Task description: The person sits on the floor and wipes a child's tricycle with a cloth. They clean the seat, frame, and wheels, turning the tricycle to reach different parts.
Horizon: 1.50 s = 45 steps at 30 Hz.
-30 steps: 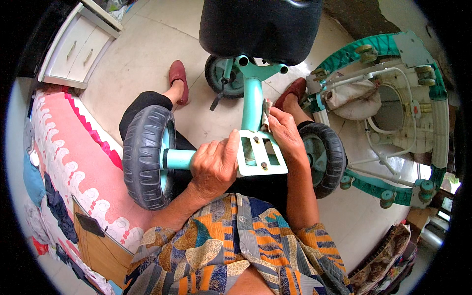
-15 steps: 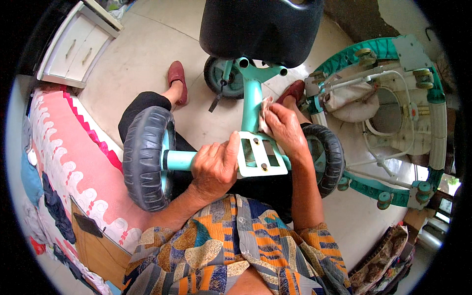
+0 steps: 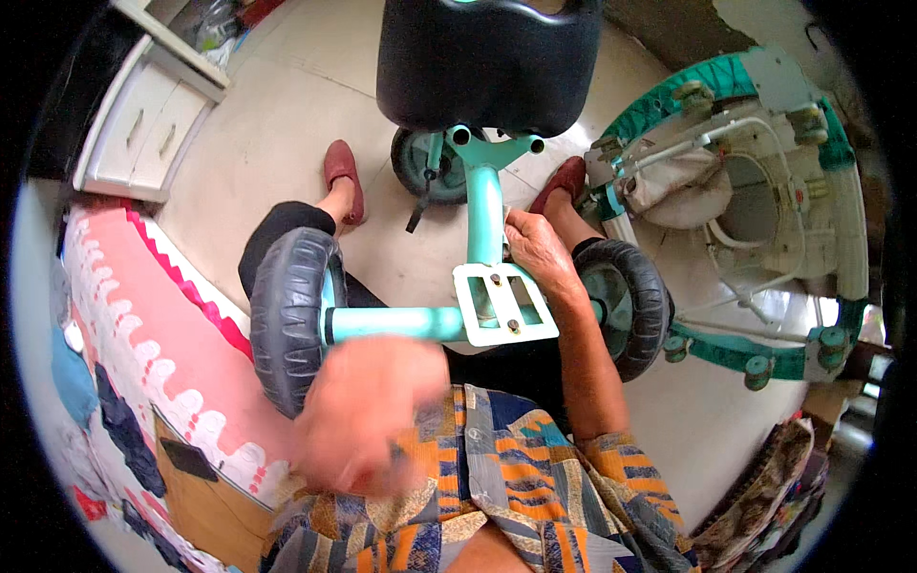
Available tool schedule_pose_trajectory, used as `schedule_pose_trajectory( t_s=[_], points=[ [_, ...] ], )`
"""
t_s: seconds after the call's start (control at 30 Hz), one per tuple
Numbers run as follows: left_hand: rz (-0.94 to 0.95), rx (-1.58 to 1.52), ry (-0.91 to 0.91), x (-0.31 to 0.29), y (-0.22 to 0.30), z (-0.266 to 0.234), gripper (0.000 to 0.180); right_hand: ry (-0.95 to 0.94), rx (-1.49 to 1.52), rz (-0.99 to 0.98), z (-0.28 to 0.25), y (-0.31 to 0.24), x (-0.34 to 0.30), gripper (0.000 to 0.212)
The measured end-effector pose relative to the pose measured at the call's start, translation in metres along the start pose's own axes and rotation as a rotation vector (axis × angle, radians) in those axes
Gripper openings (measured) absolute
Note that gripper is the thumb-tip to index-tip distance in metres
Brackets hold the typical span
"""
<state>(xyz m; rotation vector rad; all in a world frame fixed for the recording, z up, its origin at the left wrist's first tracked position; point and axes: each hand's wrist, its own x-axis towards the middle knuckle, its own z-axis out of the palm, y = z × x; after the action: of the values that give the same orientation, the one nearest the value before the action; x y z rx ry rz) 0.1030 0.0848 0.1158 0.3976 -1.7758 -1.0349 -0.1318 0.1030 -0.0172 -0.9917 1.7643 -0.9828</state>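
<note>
An upturned mint-green tricycle frame [image 3: 485, 205] stands between my legs, with black ridged wheels at left [image 3: 294, 310] and right [image 3: 638, 307]. My right hand [image 3: 544, 253] is closed against the right side of the upright tube. It holds a pale cloth, mostly hidden now by the fingers and the tube. My left hand [image 3: 382, 392], smeared by motion, is in front of the green axle tube [image 3: 396, 325], near my shirt; its fingers cannot be made out. A pale green mounting plate [image 3: 473, 329] with two bolts sits between my hands.
A black plastic seat [image 3: 487, 67] is beyond the frame, above a third wheel with a pedal [image 3: 430, 177]. To the right lies a green and white baby walker [image 3: 755, 191] with castors. A pink-covered bed [image 3: 162, 315] and white drawers [image 3: 148, 129] line the left.
My left hand has left the axle tube and moved back toward my body. My right hand has shifted slightly left, closer around the upright tube, and the cloth shows less.
</note>
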Motion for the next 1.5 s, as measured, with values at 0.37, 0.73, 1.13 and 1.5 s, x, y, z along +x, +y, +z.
schedule_pose_trajectory(
  t_s=[0.37,0.73,1.13,1.5],
  points=[
    [-0.103,-1.154,0.228,0.031,0.086,0.046,0.019,0.123,-0.005,-0.116,0.004,0.018,0.004,0.034],
    [0.007,-1.025,0.680,0.049,0.101,0.112,0.022,0.118,-0.081,-0.114,0.001,0.011,0.000,0.049],
    [0.140,-1.114,0.163,0.031,0.067,0.081,0.013,0.126,-0.092,-0.085,-0.001,0.015,0.001,0.043],
    [0.247,-1.113,-0.381,0.048,0.058,0.053,0.010,0.135,-0.067,-0.107,0.001,0.018,0.002,0.042]
  ],
)
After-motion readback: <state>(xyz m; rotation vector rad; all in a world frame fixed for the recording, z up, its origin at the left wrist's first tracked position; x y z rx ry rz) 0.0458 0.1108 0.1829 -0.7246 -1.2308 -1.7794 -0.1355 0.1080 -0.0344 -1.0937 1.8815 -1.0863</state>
